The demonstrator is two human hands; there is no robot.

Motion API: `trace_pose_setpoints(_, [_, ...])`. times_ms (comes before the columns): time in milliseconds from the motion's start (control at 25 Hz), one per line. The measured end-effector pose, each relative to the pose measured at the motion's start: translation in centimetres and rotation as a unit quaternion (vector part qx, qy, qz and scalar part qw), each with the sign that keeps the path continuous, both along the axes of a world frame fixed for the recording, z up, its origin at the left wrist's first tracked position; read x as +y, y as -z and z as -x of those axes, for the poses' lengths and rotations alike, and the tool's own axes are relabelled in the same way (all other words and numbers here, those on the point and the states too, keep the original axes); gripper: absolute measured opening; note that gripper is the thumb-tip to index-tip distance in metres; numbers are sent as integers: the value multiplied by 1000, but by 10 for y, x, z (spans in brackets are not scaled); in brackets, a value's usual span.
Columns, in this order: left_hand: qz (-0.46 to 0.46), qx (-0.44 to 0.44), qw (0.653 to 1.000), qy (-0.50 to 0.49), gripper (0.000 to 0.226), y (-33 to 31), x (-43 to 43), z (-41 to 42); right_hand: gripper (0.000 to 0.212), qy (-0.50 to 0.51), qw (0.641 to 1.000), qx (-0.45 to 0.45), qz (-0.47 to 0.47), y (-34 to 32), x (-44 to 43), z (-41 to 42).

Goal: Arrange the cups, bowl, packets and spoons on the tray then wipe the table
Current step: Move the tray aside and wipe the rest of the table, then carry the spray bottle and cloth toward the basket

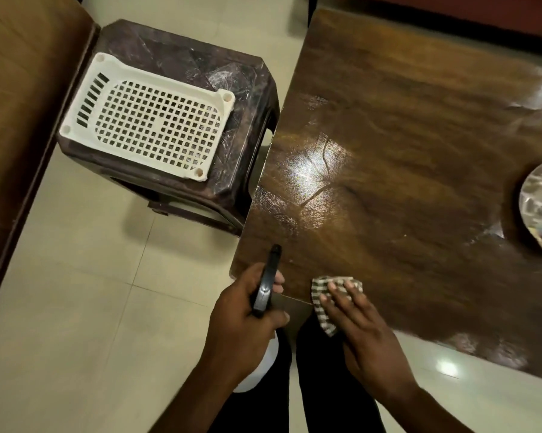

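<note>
Pressing a checked cloth flat against the table, the right hand lay open-fingered. Beside it, the left hand gripped a spray bottle.

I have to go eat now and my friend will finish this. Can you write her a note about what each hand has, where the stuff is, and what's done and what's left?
Left hand: closed around the black trigger of a spray bottle, nozzle aimed at the table.
Right hand: flat on a checked cloth at the table's near corner.
White tray: sits empty on the dark stool left of the table.
Shiny plate: on the table's right edge, partly out of view.
Done: nothing is on the tray; no cups, packets or spoons in view.
Left: fill the tray, wipe the rest of the table.
</note>
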State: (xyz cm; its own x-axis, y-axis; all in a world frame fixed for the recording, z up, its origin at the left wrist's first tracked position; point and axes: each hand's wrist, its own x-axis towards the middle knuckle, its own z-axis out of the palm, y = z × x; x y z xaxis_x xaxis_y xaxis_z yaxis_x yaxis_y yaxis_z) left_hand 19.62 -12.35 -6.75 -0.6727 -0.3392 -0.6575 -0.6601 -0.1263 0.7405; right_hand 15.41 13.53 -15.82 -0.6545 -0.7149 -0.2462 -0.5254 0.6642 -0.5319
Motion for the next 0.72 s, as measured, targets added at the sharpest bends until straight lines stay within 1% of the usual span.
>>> trace_pose_setpoints(80, [14,27,1000,-3,54,1,-1,-1,70,-93,996,-4,7,-5,6,-6])
trace_pose_setpoints(120, [25,39,999,2,56,2,-2,-2,68,-122,992,-21,6,-7,12,-5])
trace_pose_setpoints(160, [34,48,998,7,58,0,-4,-3,64,-128,991,-46,14,-15,15,-4])
trace_pose_setpoints(200, [45,53,998,10,58,-6,-6,-4,58,-101,991,-81,38,-24,16,-4])
trace_pose_setpoints(240, [56,57,997,10,58,-15,-9,-6,50,-31,988,-134,71,-41,12,-5])
trace_pose_setpoints(280, [66,61,996,11,56,-28,-11,-6,43,76,971,-200,109,-60,5,-4])
trace_pose_setpoints(320, [77,70,994,14,52,-42,-14,-6,39,195,930,-276,144,-79,-6,0])
trace_pose_setpoints(360, [88,78,993,17,47,-59,-17,-5,40,306,872,-340,174,-100,-17,6])
trace_pose_setpoints(400, [96,85,992,19,44,-79,-20,-4,39,391,817,-376,197,-119,-27,14])
trace_pose_setpoints(440, [97,92,991,25,43,-100,-21,-3,35,451,771,-396,213,-139,-37,22])
trace_pose_setpoints(480, [101,101,989,33,42,-122,-23,-2,30,484,735,-412,235,-159,-46,28])
trace_pose_setpoints(520, [113,113,986,40,41,-142,-24,-1,27,498,709,-427,259,-182,-57,33])
trace_pose_setpoints(560, [131,131,981,49,40,-162,-25,0,28,495,696,-435,285,-206,-67,38])
trace_pose_setpoints(600, [147,149,976,55,38,-183,-25,-1,33,482,702,-429,303,-227,-74,39])
trace_pose_setpoints(680, [170,191,965,60,36,-218,-26,-4,38,454,729,-402,318,-266,-83,42])
trace_pose_setpoints(720, [174,207,961,56,35,-238,-27,-6,37,442,737,-392,329,-287,-85,42])
